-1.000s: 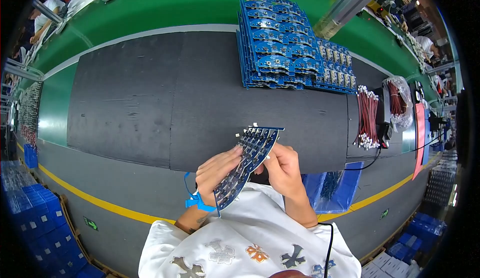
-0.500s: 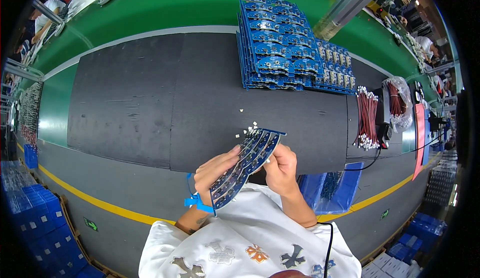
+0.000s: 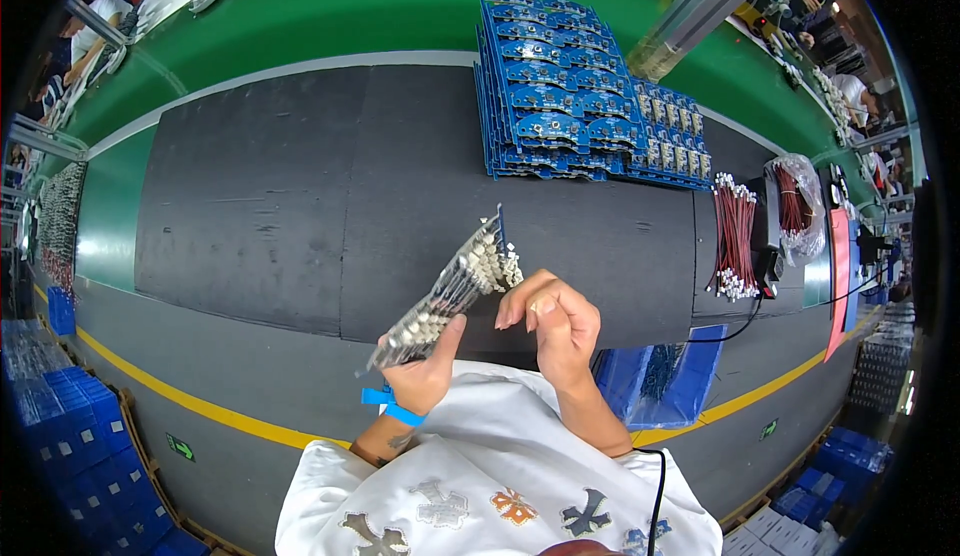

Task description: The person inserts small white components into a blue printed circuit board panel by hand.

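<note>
My left hand (image 3: pixel 424 380) grips the lower end of a blue circuit board panel (image 3: pixel 452 291). The panel is tilted up on its long edge, its face with rows of white connectors turned to the right. Just right of the panel, my right hand (image 3: pixel 558 328) is raised with its fingers curled. A small pale piece, looking like one of the connectors, shows between its thumb and forefinger. Loose small white connectors (image 3: pixel 512 268) lie on the black mat (image 3: pixel 420 176) by the panel's right side, partly hidden by it.
Stacks of blue circuit board panels (image 3: pixel 550 81) stand at the far side of the mat, beside a metal post (image 3: pixel 700 6). Red wire bundles (image 3: pixel 735 238) with white ends lie at the right, near a bagged bundle (image 3: pixel 797 206). A blue bin (image 3: pixel 662 381) sits below the table edge.
The panel has been turned over, from its blue side to the side with white connectors, and stands steeper. My right hand has let go of it. My left hand now grips its lower end.
</note>
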Motion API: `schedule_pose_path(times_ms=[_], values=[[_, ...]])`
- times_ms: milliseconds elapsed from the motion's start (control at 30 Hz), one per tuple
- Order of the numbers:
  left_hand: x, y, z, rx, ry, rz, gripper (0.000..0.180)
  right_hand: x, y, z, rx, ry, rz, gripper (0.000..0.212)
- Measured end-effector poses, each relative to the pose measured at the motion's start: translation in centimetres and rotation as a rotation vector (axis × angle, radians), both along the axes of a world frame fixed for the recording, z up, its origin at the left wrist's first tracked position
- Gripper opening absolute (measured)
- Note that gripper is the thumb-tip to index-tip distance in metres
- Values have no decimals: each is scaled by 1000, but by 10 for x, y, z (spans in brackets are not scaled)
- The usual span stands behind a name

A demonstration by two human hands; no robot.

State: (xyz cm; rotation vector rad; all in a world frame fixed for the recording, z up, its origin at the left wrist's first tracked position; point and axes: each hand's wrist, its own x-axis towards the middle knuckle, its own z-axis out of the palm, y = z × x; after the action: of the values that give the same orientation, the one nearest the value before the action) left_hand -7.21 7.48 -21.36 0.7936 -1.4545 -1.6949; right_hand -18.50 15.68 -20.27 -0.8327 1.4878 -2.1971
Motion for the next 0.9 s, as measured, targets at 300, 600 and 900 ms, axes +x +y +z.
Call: schedule_pose_path(times_ms=[300, 600, 900], values=[[1, -14, 0, -443, -101, -224, 30, -4, 8, 13, 258, -49, 90, 24], [-6, -29, 6, -790, 69, -353, 28, -4, 19, 28, 65, -315, 290, 21], [1, -26, 2, -539, 139, -430, 35, 2, 16, 25, 34, 40, 69, 24]])
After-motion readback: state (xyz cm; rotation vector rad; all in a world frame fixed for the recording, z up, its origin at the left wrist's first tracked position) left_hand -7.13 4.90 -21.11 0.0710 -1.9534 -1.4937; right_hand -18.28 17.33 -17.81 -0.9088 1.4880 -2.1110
